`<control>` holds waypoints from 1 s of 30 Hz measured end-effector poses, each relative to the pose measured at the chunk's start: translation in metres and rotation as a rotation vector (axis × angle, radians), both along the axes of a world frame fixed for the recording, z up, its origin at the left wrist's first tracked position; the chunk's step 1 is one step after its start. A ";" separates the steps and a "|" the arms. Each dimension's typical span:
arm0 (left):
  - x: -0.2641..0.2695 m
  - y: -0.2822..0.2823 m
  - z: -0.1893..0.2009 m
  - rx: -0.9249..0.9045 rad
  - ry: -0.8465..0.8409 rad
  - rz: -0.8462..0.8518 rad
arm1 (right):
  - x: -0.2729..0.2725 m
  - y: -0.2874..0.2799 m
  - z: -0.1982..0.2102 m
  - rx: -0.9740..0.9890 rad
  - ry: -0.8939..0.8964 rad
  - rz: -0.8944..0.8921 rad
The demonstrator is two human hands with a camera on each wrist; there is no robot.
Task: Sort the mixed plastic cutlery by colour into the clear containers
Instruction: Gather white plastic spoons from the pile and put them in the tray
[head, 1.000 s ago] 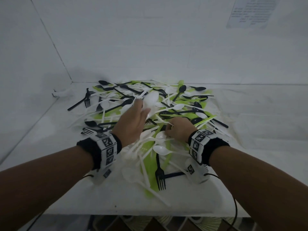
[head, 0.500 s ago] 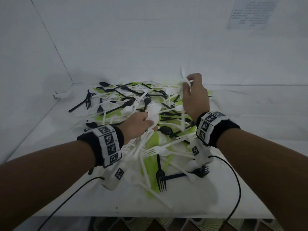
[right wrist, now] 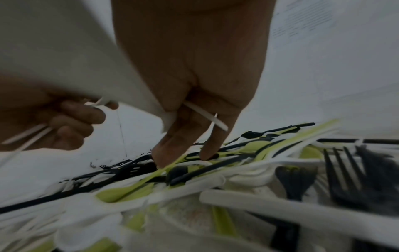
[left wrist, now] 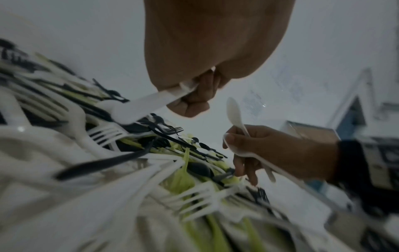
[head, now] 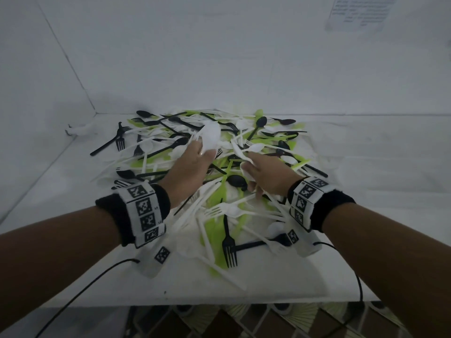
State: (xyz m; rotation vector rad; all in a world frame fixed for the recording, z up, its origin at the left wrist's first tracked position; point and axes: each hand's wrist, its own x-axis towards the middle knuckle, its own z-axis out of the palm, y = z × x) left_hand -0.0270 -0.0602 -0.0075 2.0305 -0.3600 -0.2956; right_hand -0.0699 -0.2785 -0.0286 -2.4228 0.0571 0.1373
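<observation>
Head view, left to right. Left hand [head: 192, 164] sat mid-frame over the cutlery heap [head: 219, 181], fingers curled round a bunch of white spoons [head: 210, 137] whose bowls fanned out above the knuckles; probably gathering one colour into a handful before carrying it off. Exact number in the bunch could not be told; the left wrist view showed at least one broad white handle [left wrist: 164, 97] clamped in the fist. Right hand [head: 268, 175], just right of centre, held white spoons [head: 253, 148] against the palm while its fingertips [right wrist: 164, 158] dipped into the heap, likely after another white piece. At least two were visible there. Heap held three colours: white, black, green; pieces too tangled to count. No clear containers in view, so nothing sorted yet by this evidence.
</observation>
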 end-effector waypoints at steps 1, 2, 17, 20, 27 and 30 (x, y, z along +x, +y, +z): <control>-0.007 0.007 -0.003 0.116 -0.010 -0.087 | -0.003 0.000 -0.001 -0.014 0.031 0.039; -0.015 0.014 -0.005 0.222 -0.034 -0.191 | -0.006 0.000 0.000 -0.056 0.059 0.076; -0.071 0.043 -0.026 0.769 -0.290 -0.866 | -0.023 0.010 -0.010 -0.459 0.169 0.310; -0.064 0.044 -0.033 0.799 -0.318 -0.870 | -0.022 0.011 -0.010 -0.461 0.155 0.291; -0.045 0.050 -0.036 0.721 -0.296 -0.754 | -0.011 0.008 -0.006 -0.272 0.026 0.030; -0.045 0.054 -0.033 0.620 -0.230 -0.680 | -0.009 0.015 -0.002 -0.206 -0.042 -0.032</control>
